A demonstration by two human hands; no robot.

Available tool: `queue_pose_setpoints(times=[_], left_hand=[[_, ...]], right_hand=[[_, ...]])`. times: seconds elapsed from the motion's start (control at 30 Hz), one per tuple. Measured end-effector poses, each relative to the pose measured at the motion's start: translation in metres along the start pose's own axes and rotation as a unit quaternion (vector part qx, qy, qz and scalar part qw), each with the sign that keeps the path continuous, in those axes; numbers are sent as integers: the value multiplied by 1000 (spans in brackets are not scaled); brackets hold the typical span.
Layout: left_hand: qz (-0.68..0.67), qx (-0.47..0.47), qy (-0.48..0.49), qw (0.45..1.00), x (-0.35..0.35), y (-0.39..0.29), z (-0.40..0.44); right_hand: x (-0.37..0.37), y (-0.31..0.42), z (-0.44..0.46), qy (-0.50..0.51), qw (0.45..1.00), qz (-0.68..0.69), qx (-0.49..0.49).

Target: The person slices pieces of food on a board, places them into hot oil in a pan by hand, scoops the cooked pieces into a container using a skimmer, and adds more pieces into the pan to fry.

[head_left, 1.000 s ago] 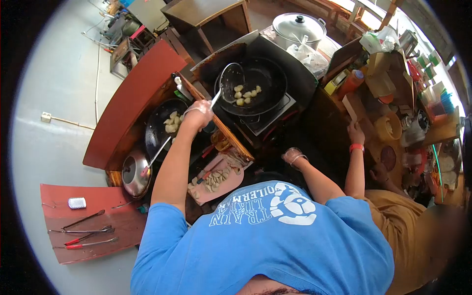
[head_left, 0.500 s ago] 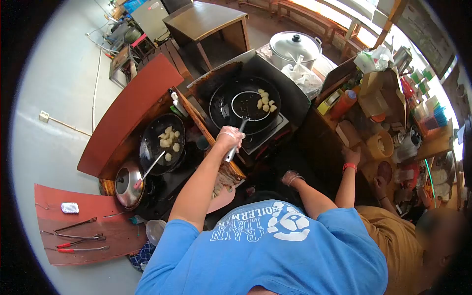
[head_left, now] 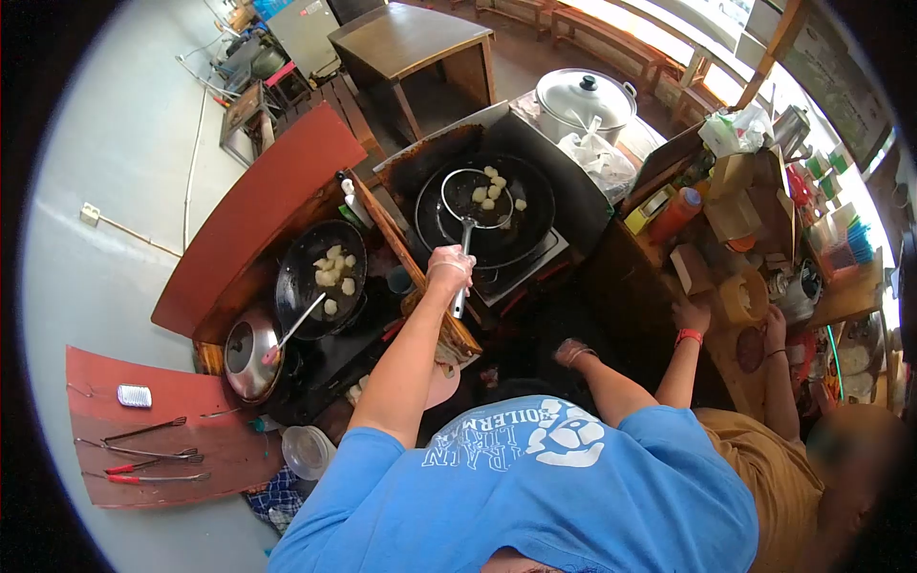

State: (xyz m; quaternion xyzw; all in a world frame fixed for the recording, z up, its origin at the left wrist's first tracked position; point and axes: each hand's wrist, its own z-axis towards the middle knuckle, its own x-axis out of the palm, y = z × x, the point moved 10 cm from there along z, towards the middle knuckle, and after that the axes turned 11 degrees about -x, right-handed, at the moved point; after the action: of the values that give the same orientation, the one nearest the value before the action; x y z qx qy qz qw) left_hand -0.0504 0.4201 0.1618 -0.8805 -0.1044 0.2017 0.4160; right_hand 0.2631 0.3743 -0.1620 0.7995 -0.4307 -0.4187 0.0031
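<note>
My left hand (head_left: 451, 270), in a clear glove, is closed round the handle of a round wire skimmer (head_left: 468, 229). The skimmer's ring lies over the dark wok (head_left: 533, 229) on the right burner, around or under several pale pieces of food (head_left: 492, 189); one piece sits just outside the ring. My right hand (head_left: 573, 352), also gloved, hangs low beside the stove over a dark area, and its fingers are too dark to make out. A second wok (head_left: 291, 277) at the left holds more pale pieces and a long-handled utensil (head_left: 304, 320).
A wooden divider (head_left: 406, 258) stands between the woks. A metal lid (head_left: 253, 355) is at the left, and a lidded pot (head_left: 585, 100) stands behind the stove. At the right, a co-worker's hands (head_left: 692, 315) are near a tan bowl (head_left: 743, 296) on a cluttered counter.
The skimmer swung from the wok's left edge to its middle and now lies over the food pieces. The pieces have shifted inside the wok. A co-worker's other hand has moved up toward the bowl.
</note>
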Motion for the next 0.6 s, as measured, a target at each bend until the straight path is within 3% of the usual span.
queue_pose_setpoints(times=[0.13,0.2,0.27,0.33,0.4,0.53,0.6], left_hand=[[78,4,-53,996,-16,2,12],[114,-3,-39,993,-15,4,17],[89,-7,-34,995,-19,-2,9],[-22,-45,42,998,-9,1,6],[-11,-22,50,998,-8,-1,5],[-21,-54,85,995,-10,0,6],[-54,-46,124,990,-10,-7,-1]], right_hand=[[-23,26,-19,19,999,-14,-41],[-1,2,4,-6,1000,18,-4],[2,6,9,-3,1000,-7,-10],[-2,14,7,-1,999,-30,-14],[-13,44,-1,38,991,-91,-89],[-19,46,4,10,998,-34,-54],[-19,60,2,43,987,-112,-107]])
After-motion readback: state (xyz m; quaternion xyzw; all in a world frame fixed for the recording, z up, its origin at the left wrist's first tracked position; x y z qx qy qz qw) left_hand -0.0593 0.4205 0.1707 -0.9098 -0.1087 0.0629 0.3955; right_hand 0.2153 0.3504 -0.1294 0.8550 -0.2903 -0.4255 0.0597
